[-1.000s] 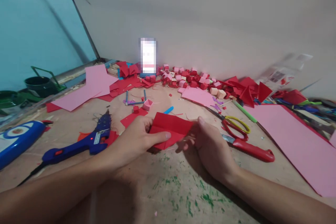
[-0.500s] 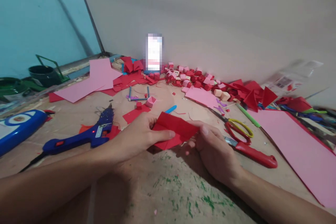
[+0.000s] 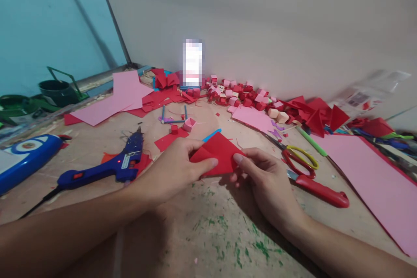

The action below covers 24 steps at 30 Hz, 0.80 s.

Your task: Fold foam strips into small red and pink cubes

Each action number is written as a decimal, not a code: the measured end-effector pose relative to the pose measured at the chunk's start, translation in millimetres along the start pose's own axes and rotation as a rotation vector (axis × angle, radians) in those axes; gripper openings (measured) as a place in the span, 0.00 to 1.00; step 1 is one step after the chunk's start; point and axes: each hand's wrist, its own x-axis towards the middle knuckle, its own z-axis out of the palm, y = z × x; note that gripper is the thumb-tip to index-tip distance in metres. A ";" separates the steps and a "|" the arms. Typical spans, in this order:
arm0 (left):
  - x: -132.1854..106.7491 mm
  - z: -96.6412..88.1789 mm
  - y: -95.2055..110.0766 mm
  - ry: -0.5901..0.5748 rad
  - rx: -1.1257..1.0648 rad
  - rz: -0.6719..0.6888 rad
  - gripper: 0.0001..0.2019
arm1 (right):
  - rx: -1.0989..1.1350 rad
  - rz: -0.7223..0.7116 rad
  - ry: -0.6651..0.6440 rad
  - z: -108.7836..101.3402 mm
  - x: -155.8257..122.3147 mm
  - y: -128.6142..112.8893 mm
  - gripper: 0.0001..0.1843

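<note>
A folded sheet of red paper is held above the table between my two hands. My left hand pinches its left side, thumb flat on top and the other fingers behind. At the right edge, my right hand grips the sheet with the thumb tip on its surface and the fingers curled beneath. The paper comes to a point at the top, with a crease on the left part. Just behind it, a blue stick lies partly hidden.
To the left lie a blue glue gun and a blue-and-white case. Scissors, a red-handled cutter and pink paper are on the right. Small red and pink paper cubes pile along the wall near a lit screen.
The red paper has turned from a raised upper flap to a flatter, pointed shape. My right thumb has moved onto its face. The view has shifted slightly.
</note>
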 end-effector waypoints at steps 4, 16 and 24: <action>0.1 -0.7 1.5 0.016 0.060 0.025 0.13 | -0.110 -0.041 -0.021 -4.7 1.8 3.5 0.20; -1.9 -1.7 -1.9 -0.035 0.055 0.052 0.11 | 0.092 -0.080 -0.224 -12.3 2.2 10.0 0.16; -2.0 -2.3 3.2 -0.011 0.098 0.108 0.11 | 0.036 -0.084 -0.195 -13.7 4.7 11.0 0.12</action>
